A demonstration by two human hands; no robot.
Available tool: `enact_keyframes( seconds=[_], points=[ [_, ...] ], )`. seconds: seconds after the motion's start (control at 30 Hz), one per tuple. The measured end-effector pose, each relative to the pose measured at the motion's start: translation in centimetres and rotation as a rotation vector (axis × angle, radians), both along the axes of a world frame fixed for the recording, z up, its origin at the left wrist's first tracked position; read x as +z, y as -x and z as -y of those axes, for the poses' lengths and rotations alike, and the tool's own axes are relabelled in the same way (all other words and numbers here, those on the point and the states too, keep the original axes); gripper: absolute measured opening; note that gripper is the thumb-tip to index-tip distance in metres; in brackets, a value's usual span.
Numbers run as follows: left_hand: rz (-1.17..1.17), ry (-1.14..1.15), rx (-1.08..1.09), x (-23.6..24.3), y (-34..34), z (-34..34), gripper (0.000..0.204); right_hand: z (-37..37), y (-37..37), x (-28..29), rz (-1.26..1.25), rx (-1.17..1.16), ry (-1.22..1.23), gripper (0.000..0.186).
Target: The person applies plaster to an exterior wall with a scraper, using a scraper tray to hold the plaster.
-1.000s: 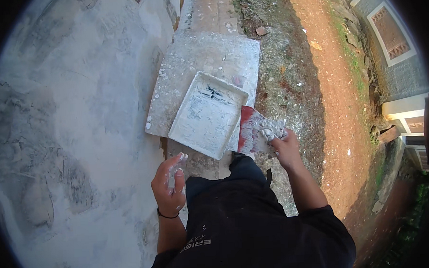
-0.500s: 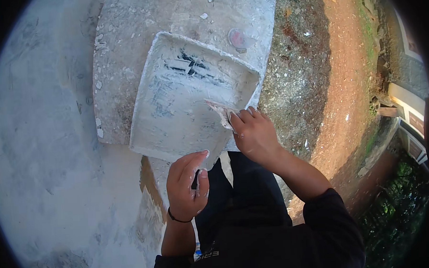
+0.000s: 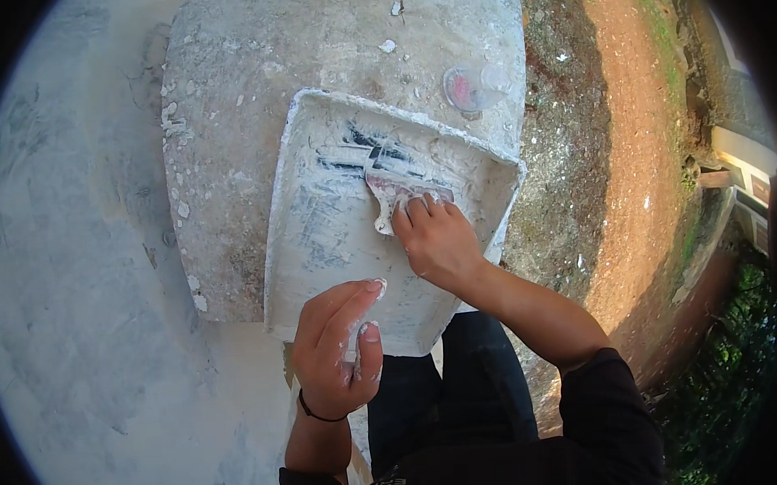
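My right hand (image 3: 436, 240) grips a white-smeared putty scraper (image 3: 386, 190), its blade down in the white tray (image 3: 275, 230) near dark marks at the upper middle. The tray holds pale paste and sits askew on a speckled, crusted board (image 3: 215, 146). My left hand (image 3: 337, 349), with white smears on its fingertips, hangs curled over the tray's near-left part, thumb and fingers apart, with nothing visible held. A small clear plastic cup (image 3: 473, 87) with pink inside stands on the board, behind the tray's far-right side.
A pale plastered surface (image 3: 77, 256) fills the left. To the right run a gravel strip (image 3: 559, 174), a reddish dirt path (image 3: 635, 128), a building edge (image 3: 741, 166) and dark greenery (image 3: 732, 357). My dark-clad legs and sleeves show below.
I have bent closer to the board. The scraper has moved from beside the tray down into it, then farther toward its back. My left hand has come over the tray's near part, still curled.
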State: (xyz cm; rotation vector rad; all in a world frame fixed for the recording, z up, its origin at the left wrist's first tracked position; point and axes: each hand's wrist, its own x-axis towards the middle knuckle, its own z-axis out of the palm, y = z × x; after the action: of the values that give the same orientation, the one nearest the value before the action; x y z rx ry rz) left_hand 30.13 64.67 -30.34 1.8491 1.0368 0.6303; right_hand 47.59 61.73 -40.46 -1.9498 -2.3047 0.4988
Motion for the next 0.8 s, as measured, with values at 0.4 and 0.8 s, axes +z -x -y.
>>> enact_keyframes(
  seconds=[0.4,0.8],
  points=[
    [0.086,-0.153,-0.163,-0.1,-2.6,-4.5,0.029,0.3,0.3,1.3,-0.040,-0.133,-0.124,0.023],
    [0.062,-0.145,-0.225,-0.2,-4.4,-4.8,0.029,0.3,-0.3,-0.8,-0.040,-0.156,-0.165,0.012]
  ],
)
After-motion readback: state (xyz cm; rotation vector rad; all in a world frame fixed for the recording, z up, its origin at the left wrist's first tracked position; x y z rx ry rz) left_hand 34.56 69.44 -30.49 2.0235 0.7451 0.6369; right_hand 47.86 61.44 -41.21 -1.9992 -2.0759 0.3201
